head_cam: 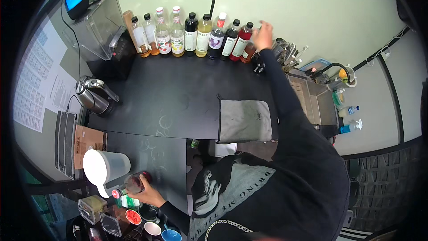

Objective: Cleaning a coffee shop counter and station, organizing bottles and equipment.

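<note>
My left hand (149, 194) is wrapped around a glass bottle (134, 182) with dark red contents and a red cap, tilted over the left counter. My right hand (263, 36) reaches to the right end of a row of syrup bottles along the wall. It is at the upper part of an amber bottle (247, 53), whose neck is hidden; whether the fingers grip it is unclear. Beside that stands a red syrup bottle (241, 44). Farther left are a pale yellow bottle (203, 38), a dark bottle (191, 36) and Monin bottles (177, 36).
A grey cloth (245, 120) lies on the black counter (174, 90). Bar tools (289, 53) and a sink (314, 103) are right. Left stand a blender (100, 36), a steel kettle (93, 95) and a white pitcher (113, 165). Cups (152, 228) and containers (92, 207) crowd the lower left.
</note>
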The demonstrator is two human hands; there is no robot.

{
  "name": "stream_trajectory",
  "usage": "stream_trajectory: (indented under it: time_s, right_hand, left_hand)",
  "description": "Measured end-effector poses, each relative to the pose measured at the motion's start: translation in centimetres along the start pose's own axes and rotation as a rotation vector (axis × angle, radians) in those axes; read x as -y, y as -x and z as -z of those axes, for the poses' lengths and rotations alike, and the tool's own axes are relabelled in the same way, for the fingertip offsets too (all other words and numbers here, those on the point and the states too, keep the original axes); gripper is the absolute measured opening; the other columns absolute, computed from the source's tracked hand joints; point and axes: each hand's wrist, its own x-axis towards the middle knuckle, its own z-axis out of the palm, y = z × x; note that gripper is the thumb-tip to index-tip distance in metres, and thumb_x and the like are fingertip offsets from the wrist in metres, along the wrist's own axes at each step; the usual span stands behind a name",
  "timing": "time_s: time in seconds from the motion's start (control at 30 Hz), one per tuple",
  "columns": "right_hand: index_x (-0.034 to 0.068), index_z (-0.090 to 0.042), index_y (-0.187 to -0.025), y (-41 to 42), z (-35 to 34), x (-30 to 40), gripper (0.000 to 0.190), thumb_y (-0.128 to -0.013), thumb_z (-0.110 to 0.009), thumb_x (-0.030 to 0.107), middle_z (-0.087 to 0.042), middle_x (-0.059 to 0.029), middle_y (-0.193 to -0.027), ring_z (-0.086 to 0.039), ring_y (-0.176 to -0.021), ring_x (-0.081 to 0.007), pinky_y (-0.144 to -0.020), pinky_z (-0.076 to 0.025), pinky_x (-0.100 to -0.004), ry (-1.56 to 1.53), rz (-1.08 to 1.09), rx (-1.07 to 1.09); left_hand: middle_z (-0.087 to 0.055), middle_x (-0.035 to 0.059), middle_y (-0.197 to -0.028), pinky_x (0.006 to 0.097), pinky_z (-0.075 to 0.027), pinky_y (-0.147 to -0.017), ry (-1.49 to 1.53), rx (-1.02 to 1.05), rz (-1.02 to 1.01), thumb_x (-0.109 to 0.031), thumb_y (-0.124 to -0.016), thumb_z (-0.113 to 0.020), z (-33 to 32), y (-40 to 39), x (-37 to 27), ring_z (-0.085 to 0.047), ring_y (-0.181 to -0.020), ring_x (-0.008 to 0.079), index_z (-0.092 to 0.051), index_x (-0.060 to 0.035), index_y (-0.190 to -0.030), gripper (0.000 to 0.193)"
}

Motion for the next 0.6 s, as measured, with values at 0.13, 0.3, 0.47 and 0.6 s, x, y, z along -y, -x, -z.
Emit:
stream_trajectory:
  time_s: [0.13, 0.3, 0.47, 0.6]
  right_hand:
    - [0.008, -0.053, -0.132, -4.7, -0.9, -7.5, 0.047, -0.093, -0.065, 0.031, -0.050, -0.0218, -0.134, -0.059, -0.113, -0.0418, -0.096, -0.049, -0.0481, 0.216, -0.010, 0.366]
    - [0.005, -0.057, -0.117, -2.1, 0.1, -5.1, 0.047, -0.089, -0.070, 0.040, -0.057, -0.0253, -0.116, -0.060, -0.108, -0.0439, -0.091, -0.050, -0.0490, 0.247, 0.049, 0.604]
    - [0.000, -0.058, -0.115, 1.6, 4.0, -0.5, 0.046, -0.085, -0.073, 0.032, -0.064, -0.0208, -0.110, -0.061, -0.105, -0.0386, -0.089, -0.050, -0.0463, 0.096, 0.545, 0.727]
    - [-0.001, -0.061, -0.096, 3.5, 11.0, 9.4, 0.030, -0.085, -0.075, 0.023, -0.064, -0.0138, -0.087, -0.063, -0.085, -0.0252, -0.078, -0.049, -0.0357, -0.177, 0.579, 0.776]
  left_hand:
    - [-0.053, 0.0272, -0.131, 0.0439, -0.048, -0.101, 0.018, -0.033, 0.039, -0.035, -0.080, -0.084, -0.2, 0.3, -0.8, -0.059, -0.116, 0.0372, -0.037, 0.0065, -0.139, 0.086]
    - [-0.045, 0.0260, -0.144, 0.0435, -0.042, -0.110, 0.013, -0.036, 0.027, -0.029, -0.079, -0.085, 0.5, -0.2, -1.4, -0.052, -0.127, 0.0363, -0.023, 0.0047, -0.150, 0.100]
    - [-0.051, 0.0241, -0.138, 0.0412, -0.040, -0.109, 0.021, -0.097, -0.068, -0.024, -0.081, -0.084, 0.5, -1.0, -0.1, -0.053, -0.126, 0.0333, -0.031, 0.0076, -0.145, 0.088]
    - [-0.054, 0.0214, -0.133, 0.0405, -0.038, -0.109, 0.051, -0.132, -0.102, -0.019, -0.080, -0.083, -0.3, -1.9, 1.1, -0.056, -0.122, 0.0306, -0.034, 0.0069, -0.142, 0.084]
